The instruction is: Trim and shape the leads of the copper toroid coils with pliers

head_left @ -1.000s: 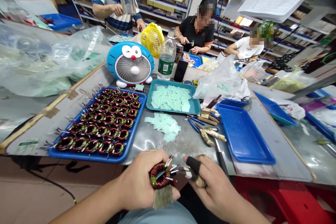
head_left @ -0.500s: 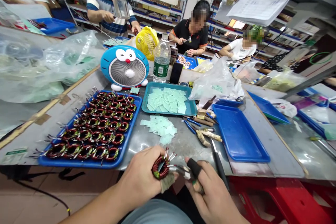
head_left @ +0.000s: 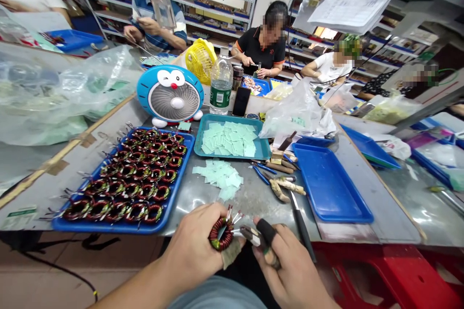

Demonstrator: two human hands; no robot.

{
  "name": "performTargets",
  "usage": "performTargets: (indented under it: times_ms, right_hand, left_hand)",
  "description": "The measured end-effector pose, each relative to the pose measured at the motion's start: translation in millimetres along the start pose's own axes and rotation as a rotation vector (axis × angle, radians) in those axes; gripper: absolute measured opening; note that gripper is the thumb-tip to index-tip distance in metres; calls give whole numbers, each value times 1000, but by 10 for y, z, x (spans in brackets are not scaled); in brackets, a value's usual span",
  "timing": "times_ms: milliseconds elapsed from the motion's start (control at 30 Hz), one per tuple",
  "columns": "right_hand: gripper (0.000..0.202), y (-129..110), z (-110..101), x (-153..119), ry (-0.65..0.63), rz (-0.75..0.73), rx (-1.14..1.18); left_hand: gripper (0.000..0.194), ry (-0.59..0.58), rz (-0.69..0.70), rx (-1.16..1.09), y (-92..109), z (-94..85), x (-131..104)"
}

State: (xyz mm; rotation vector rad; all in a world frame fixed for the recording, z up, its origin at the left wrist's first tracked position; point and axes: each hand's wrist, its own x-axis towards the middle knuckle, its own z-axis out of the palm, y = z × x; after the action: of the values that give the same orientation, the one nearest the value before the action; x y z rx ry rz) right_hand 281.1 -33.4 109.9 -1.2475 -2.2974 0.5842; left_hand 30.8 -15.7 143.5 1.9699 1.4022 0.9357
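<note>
Our left hand (head_left: pixel 195 237) curls snugly round the wound ring (head_left: pixel 228 238), nearside of the loose green sheets (head_left: pixel 219 177), our right hand (head_left: pixel 288 257) wrapped about a pliers-like tool (head_left: pixel 253 236), its tip right by a lead (head_left: pixel 236 232), gripping or not, we can't tell! If that ring rolls in our fingers, the metal could skid and scrape the winding; a hard yank might bend the lead.

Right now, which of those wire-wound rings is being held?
The ring in the left hand; all the other rings in sight sit in the blue tray at left.

Striped-shirt co-worker's (head_left: pixel 179 20) 2 hands (head_left: pixel 149 25) moved closer together.
</note>
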Motion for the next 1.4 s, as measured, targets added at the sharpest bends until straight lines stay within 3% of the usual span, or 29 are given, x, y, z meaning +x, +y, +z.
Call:
performTargets:
  times_ms: [233,400,500,600,667,733,833,933,1033,1200,1400]
  right_hand:
    - [28,-101,-5,127,1,154,320]
    - [22,-340,191,126,-87,294,651]
    - [18,-385,312,88,-102,355,711]
    - [25,-301,297,25,-108,324,627]
    - [30,-206,175,-6,-103,296,506]
    - [23,-130,-15,0,-120,310,372]
    - [13,-127,-312,103,-252,324,223]
    - [7,-217,-495,270,-400,284,186]
    - [5,-280,-568,411,-488,279,181]
    - [13,-260,-682,493,-548,264,65]
    - [9,-319,-687,388,-474,296,9]
  left_hand:
    - [25,12,77,-114,142,-56,46]
    - [26,-26,81,-202,102,-50,-53]
    - [26,-53,60,-217,18,-57,-72]
    - [25,-119,62,-160,-86,-122,-32]
    - [28,-172,42,-128,-143,-196,-4]
    - [33,-249,-48,-177,-178,-275,10]
    - [44,-418,-181,-348,-193,-357,22]
    - [54,-520,-205,-457,-193,-369,51]
    - [57,-460,-115,-403,-204,-340,86]
    - [50,-364,175,-106,-242,-302,116]
    - [37,-335,220,113,-228,-297,115]
